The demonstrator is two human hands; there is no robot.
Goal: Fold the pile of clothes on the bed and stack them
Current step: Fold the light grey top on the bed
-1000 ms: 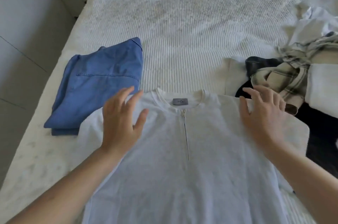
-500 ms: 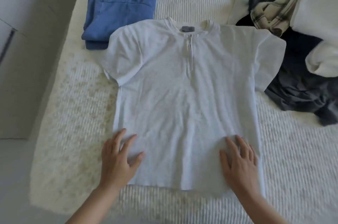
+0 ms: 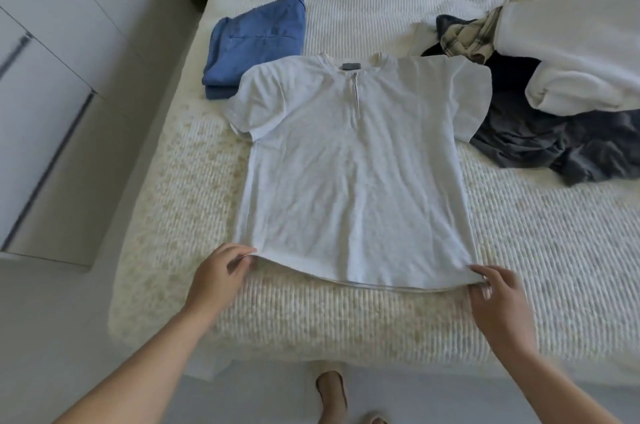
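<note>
Left hand (image 3: 221,276) and right hand (image 3: 498,295) pinching hem corners of flat pale grey zip-neck T-shirt (image 3: 353,174) near front edge of cream ribbed bed (image 3: 554,250); folded blue garment (image 3: 256,42) touching its left sleeve.

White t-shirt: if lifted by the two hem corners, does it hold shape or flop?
Probably flops. The white t-shirt lies flat and thin on the bed, and the hem already sags between the left hand and right hand pinching its corners. It looks light. The ribbed bedcover may drag on it if pulled.
</note>
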